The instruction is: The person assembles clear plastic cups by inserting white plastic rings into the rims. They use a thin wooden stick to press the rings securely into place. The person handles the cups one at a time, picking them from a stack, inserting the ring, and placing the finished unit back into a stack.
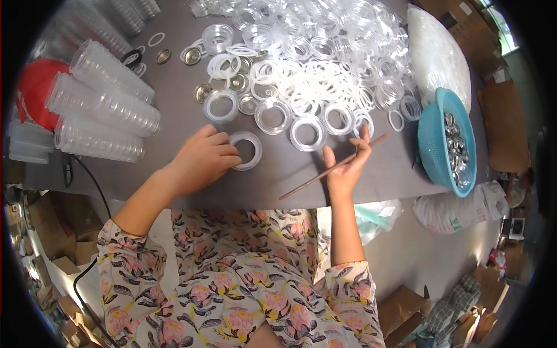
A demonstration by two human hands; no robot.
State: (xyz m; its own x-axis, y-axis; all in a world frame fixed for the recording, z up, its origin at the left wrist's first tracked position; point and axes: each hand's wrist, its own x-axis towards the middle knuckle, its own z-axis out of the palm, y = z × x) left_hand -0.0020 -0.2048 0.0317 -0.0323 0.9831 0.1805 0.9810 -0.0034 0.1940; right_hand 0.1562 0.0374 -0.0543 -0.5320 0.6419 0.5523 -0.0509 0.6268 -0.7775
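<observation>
My left hand [206, 161] is closed, its fingertips at the left edge of a clear plastic ring [256, 158] that lies on the grey table. In my right hand [348, 168] a thin brown stick [301, 188] rests slantwise across the fingers, which curl around it. Just beyond the right fingertips is a white sealing ring [371, 123]. Between and ahead of both hands stand several more clear plastic rings, among them one with a round opening [308, 134] and another [220, 107]. Small round metal caps [248, 104] lie among them.
A pile of white sealing rings [319, 84] and clear plastic parts [313, 26] covers the far middle. Stacked clear cups [98, 133] lie at left beside a red round thing [38, 93]. A blue basket [429, 139] of metal caps and a filled plastic bag [438, 52] are at right.
</observation>
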